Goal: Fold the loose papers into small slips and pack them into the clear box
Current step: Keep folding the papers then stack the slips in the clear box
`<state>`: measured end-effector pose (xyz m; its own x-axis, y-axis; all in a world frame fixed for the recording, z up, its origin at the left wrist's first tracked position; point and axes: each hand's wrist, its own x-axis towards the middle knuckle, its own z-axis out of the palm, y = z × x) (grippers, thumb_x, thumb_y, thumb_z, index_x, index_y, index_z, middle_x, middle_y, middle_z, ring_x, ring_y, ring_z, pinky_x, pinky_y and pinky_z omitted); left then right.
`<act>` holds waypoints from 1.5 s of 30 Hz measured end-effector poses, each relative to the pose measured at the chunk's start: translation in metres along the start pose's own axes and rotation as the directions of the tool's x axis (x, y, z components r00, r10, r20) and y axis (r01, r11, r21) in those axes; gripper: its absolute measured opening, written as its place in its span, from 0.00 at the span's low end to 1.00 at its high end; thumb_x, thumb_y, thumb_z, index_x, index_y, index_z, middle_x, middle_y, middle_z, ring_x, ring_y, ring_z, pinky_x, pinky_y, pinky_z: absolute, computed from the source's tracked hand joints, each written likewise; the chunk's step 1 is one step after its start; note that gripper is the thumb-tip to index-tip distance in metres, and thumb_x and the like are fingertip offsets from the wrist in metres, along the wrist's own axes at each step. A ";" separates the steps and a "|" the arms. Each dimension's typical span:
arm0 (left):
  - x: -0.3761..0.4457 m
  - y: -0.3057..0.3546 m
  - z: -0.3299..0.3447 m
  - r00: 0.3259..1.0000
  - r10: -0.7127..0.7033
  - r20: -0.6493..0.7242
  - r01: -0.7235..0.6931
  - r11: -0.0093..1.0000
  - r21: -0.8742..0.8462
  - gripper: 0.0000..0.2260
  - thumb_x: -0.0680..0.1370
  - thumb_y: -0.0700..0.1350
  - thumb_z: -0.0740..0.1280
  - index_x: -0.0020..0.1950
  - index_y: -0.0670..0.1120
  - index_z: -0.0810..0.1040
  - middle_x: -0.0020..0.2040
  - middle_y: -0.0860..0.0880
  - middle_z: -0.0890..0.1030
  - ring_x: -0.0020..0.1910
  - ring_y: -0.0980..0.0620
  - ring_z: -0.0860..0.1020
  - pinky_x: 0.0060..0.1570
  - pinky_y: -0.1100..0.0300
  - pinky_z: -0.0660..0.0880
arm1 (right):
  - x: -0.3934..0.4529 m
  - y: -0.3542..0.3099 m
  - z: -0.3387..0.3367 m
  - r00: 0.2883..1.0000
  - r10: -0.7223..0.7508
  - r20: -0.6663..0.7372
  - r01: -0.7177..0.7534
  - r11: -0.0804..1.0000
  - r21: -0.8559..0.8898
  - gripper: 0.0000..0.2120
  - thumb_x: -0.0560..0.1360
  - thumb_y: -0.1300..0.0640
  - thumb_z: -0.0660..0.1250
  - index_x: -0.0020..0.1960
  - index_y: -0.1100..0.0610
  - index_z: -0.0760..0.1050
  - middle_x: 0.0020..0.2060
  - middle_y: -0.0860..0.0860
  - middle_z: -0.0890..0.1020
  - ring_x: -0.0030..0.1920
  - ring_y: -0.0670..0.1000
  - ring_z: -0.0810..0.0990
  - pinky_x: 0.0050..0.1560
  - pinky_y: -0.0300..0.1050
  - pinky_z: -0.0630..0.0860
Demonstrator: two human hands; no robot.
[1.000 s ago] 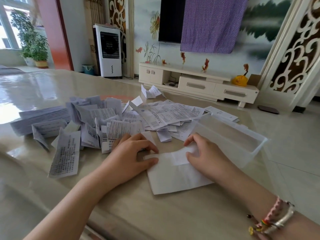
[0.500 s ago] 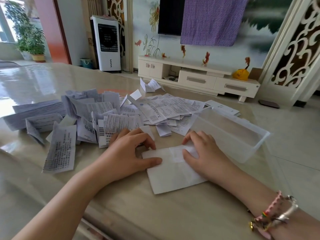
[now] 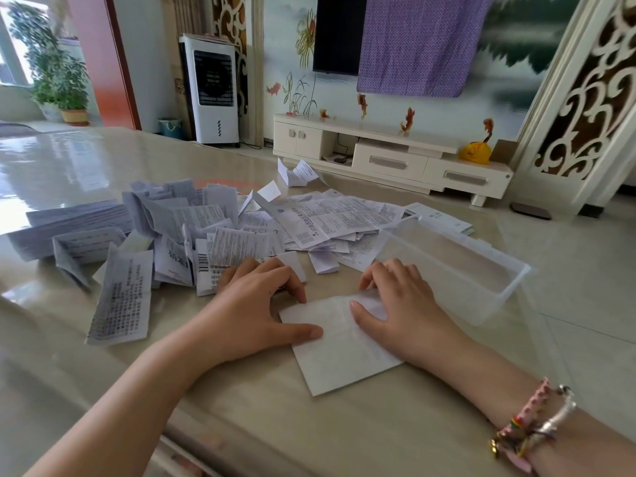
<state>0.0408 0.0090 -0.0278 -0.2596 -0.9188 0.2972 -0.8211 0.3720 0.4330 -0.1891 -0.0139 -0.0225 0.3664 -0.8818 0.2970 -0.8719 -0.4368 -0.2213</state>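
A white sheet of paper (image 3: 340,352) lies flat on the table in front of me, its far part folded over. My left hand (image 3: 254,311) presses its left edge with thumb and fingers. My right hand (image 3: 399,304) presses down on the folded far right part. The clear box (image 3: 457,270) stands just right of my right hand and looks empty. A heap of loose printed papers (image 3: 213,235) spreads behind and left of my hands.
The glossy beige table (image 3: 309,428) ends close to me at the near edge. One long printed slip (image 3: 120,301) lies apart at the left. Beyond the table are a white TV cabinet (image 3: 389,153), an air cooler (image 3: 213,91) and a potted plant (image 3: 58,77).
My right hand has slid a little along the fold, thumb now further toward the sheet's middle. My left thumb has shifted slightly. The sheet stays in place.
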 end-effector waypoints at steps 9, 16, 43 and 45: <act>0.001 0.000 -0.003 1.000 -0.005 0.029 0.005 1.000 -0.016 0.27 0.57 0.76 0.61 0.46 0.59 0.70 0.47 0.68 0.71 0.53 0.65 0.63 0.56 0.59 0.59 | 0.013 -0.013 -0.009 0.996 -0.048 0.078 0.050 0.999 -0.021 0.13 0.75 0.40 0.60 0.50 0.48 0.66 0.49 0.44 0.67 0.53 0.46 0.61 0.55 0.44 0.61; -0.001 0.002 -0.004 1.000 -0.003 0.020 0.005 0.996 -0.086 0.27 0.56 0.74 0.64 0.47 0.59 0.71 0.48 0.76 0.68 0.54 0.66 0.65 0.56 0.61 0.59 | 0.035 -0.020 -0.029 0.909 0.039 0.416 -0.087 0.992 0.095 0.19 0.75 0.37 0.62 0.50 0.53 0.71 0.40 0.44 0.72 0.45 0.47 0.70 0.47 0.44 0.66; 0.006 -0.004 -0.006 0.987 -0.153 -0.056 0.101 0.847 -0.522 0.10 0.77 0.52 0.67 0.39 0.49 0.81 0.35 0.43 0.78 0.34 0.54 0.72 0.39 0.58 0.68 | 0.049 -0.005 -0.040 0.938 0.013 0.345 -0.247 0.725 0.643 0.02 0.69 0.57 0.76 0.41 0.55 0.84 0.40 0.53 0.83 0.44 0.46 0.79 0.54 0.41 0.73; 0.006 -0.004 -0.005 0.987 -0.151 -0.058 0.099 0.845 -0.526 0.10 0.77 0.52 0.67 0.39 0.49 0.81 0.34 0.45 0.78 0.35 0.55 0.72 0.40 0.58 0.68 | 0.050 -0.004 -0.038 0.935 0.021 0.353 -0.263 0.708 0.656 0.03 0.69 0.59 0.75 0.42 0.58 0.84 0.40 0.53 0.84 0.44 0.46 0.80 0.57 0.43 0.73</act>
<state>0.0452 0.0026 -0.0234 -0.1022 -0.9553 0.2773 -0.4517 0.2929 0.8427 -0.1802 -0.0497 0.0288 0.4391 -0.8968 -0.0545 -0.5003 -0.1937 -0.8439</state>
